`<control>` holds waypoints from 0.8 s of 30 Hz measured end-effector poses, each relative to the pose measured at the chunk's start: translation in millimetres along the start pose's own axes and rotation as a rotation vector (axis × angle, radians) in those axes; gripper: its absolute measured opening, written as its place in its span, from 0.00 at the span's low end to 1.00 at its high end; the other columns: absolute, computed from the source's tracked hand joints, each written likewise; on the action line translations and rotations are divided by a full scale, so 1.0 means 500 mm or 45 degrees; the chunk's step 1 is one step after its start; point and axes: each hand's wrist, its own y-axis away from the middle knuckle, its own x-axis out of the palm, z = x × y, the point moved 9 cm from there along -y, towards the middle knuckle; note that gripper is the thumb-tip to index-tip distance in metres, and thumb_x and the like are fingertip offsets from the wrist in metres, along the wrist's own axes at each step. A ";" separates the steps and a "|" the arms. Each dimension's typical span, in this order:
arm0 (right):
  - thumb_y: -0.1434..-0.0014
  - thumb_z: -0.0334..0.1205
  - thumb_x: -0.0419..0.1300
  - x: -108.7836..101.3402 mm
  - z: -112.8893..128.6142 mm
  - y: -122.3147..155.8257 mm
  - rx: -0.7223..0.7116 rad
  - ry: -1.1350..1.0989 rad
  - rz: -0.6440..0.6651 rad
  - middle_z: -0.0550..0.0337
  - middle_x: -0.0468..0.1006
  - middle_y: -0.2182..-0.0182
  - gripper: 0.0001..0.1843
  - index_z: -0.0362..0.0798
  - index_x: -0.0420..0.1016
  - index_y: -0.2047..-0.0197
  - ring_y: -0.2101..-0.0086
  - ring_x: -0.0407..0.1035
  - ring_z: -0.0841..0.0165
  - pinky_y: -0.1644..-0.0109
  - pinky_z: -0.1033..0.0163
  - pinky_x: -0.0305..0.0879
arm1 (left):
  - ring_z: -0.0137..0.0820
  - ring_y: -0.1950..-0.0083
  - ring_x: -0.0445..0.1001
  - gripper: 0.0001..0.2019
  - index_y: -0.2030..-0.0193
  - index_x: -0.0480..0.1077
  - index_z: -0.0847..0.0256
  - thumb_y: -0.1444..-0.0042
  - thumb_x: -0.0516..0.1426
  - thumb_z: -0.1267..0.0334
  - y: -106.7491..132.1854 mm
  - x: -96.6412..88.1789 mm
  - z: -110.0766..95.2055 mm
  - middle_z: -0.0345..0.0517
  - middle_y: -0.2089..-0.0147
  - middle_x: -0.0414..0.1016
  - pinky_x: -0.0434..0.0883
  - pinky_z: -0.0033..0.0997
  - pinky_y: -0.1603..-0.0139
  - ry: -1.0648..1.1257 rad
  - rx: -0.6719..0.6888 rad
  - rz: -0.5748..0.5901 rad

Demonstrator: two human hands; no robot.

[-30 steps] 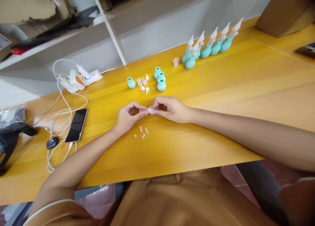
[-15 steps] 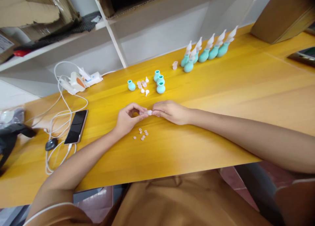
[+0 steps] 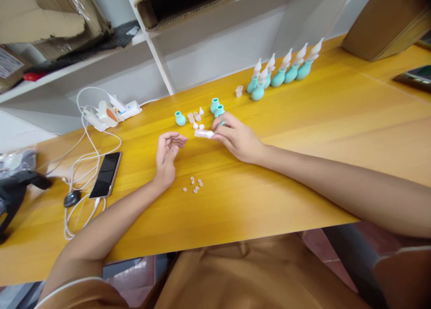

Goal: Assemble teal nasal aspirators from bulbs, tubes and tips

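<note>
Between the thumb and fingers of my right hand (image 3: 237, 138) is a pale pink tubular nozzle (image 3: 203, 133), its free end pointing left. Those fingers partly cover a group of open-necked teal rubber bulbs (image 3: 215, 104). My left hand (image 3: 166, 158) is raised over the table with fingers apart and nothing in it. Behind the hands, pale pink connector pieces (image 3: 194, 117) and small white tips (image 3: 201, 127) lie beside a single teal bulb (image 3: 180, 118). Several tiny pinkish rings (image 3: 196, 184) are scattered near my left wrist.
Several teal bulbs with white nozzles fitted (image 3: 279, 77) stand at the back right, near one loose pink connector (image 3: 239, 91). On the left are a phone (image 3: 106, 174), white cables and a power strip (image 3: 129, 110). A cardboard box (image 3: 380, 24) sits at the back right.
My left hand has let go of the nozzle and drawn back to the left, its fingers opening. My right hand has carried the nozzle away toward the teal bulbs.
</note>
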 end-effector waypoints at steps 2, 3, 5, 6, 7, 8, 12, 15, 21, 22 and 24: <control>0.20 0.56 0.52 -0.022 -0.026 -0.003 0.061 0.121 -0.061 0.47 0.75 0.40 0.21 0.50 0.78 0.55 0.58 0.70 0.61 0.51 0.53 0.68 | 0.37 0.49 0.80 0.17 0.44 0.72 0.54 0.30 0.61 0.46 0.002 -0.003 0.005 0.48 0.50 0.81 0.76 0.39 0.45 -0.041 -0.023 -0.001; 0.20 0.56 0.52 -0.028 -0.040 -0.004 0.083 0.164 -0.065 0.47 0.74 0.38 0.22 0.51 0.79 0.55 0.59 0.70 0.61 0.51 0.52 0.69 | 0.37 0.50 0.79 0.17 0.45 0.72 0.54 0.30 0.61 0.46 0.004 -0.001 0.007 0.48 0.51 0.81 0.76 0.39 0.46 -0.056 -0.040 0.010; 0.21 0.57 0.52 -0.030 -0.067 -0.006 0.100 0.211 -0.040 0.47 0.75 0.39 0.23 0.51 0.80 0.54 0.58 0.70 0.60 0.50 0.51 0.70 | 0.37 0.51 0.79 0.16 0.46 0.72 0.54 0.30 0.61 0.46 0.006 0.005 0.007 0.48 0.53 0.81 0.76 0.40 0.46 -0.063 -0.058 0.035; 0.21 0.57 0.52 -0.027 -0.079 -0.006 0.099 0.221 -0.020 0.47 0.75 0.40 0.23 0.50 0.80 0.54 0.58 0.70 0.60 0.49 0.51 0.70 | 0.37 0.52 0.79 0.15 0.47 0.72 0.54 0.30 0.61 0.47 0.007 0.007 0.007 0.47 0.54 0.81 0.75 0.40 0.47 -0.059 -0.063 0.041; 0.21 0.57 0.52 -0.024 -0.088 -0.007 0.098 0.223 -0.001 0.46 0.75 0.40 0.23 0.50 0.80 0.55 0.58 0.70 0.60 0.49 0.51 0.71 | 0.36 0.53 0.79 0.15 0.47 0.72 0.54 0.30 0.61 0.47 0.006 0.007 0.008 0.47 0.55 0.81 0.75 0.39 0.48 -0.052 -0.070 0.040; 0.21 0.57 0.52 -0.022 -0.095 -0.008 0.098 0.218 0.011 0.46 0.75 0.41 0.24 0.50 0.80 0.56 0.58 0.70 0.60 0.48 0.51 0.71 | 0.36 0.54 0.78 0.14 0.48 0.73 0.54 0.30 0.61 0.48 0.006 0.007 0.010 0.46 0.56 0.80 0.75 0.39 0.49 -0.042 -0.082 0.034; 0.20 0.57 0.52 -0.032 -0.088 -0.015 0.113 0.116 -0.066 0.48 0.76 0.51 0.25 0.50 0.78 0.62 0.55 0.71 0.58 0.43 0.51 0.70 | 0.34 0.57 0.77 0.11 0.50 0.73 0.54 0.30 0.61 0.51 -0.001 0.002 0.029 0.45 0.58 0.80 0.74 0.36 0.52 -0.006 -0.164 0.003; 0.21 0.59 0.53 -0.041 -0.061 -0.017 0.172 -0.153 -0.165 0.51 0.75 0.58 0.28 0.49 0.76 0.67 0.58 0.72 0.60 0.46 0.52 0.72 | 0.34 0.53 0.77 0.12 0.49 0.74 0.55 0.34 0.65 0.53 -0.004 0.007 0.041 0.46 0.55 0.80 0.74 0.35 0.50 -0.082 -0.205 0.047; 0.26 0.65 0.60 0.032 -0.010 0.005 0.384 -0.873 0.009 0.54 0.74 0.58 0.30 0.47 0.77 0.66 0.65 0.75 0.68 0.55 0.57 0.80 | 0.40 0.41 0.79 0.29 0.37 0.74 0.54 0.43 0.74 0.52 0.011 0.043 0.029 0.52 0.40 0.80 0.75 0.41 0.39 -0.315 -0.143 0.290; 0.26 0.65 0.60 0.044 -0.001 0.009 0.392 -0.925 0.053 0.54 0.75 0.57 0.29 0.47 0.77 0.66 0.65 0.76 0.69 0.54 0.57 0.81 | 0.41 0.41 0.79 0.29 0.37 0.74 0.54 0.43 0.74 0.53 0.014 0.047 0.028 0.52 0.40 0.81 0.75 0.41 0.38 -0.324 -0.147 0.315; 0.25 0.64 0.61 0.060 0.014 0.015 0.396 -0.995 0.118 0.54 0.76 0.57 0.29 0.46 0.77 0.65 0.65 0.76 0.70 0.56 0.59 0.81 | 0.40 0.42 0.80 0.25 0.39 0.75 0.54 0.40 0.72 0.53 0.018 0.051 0.026 0.51 0.42 0.82 0.75 0.41 0.38 -0.305 -0.156 0.326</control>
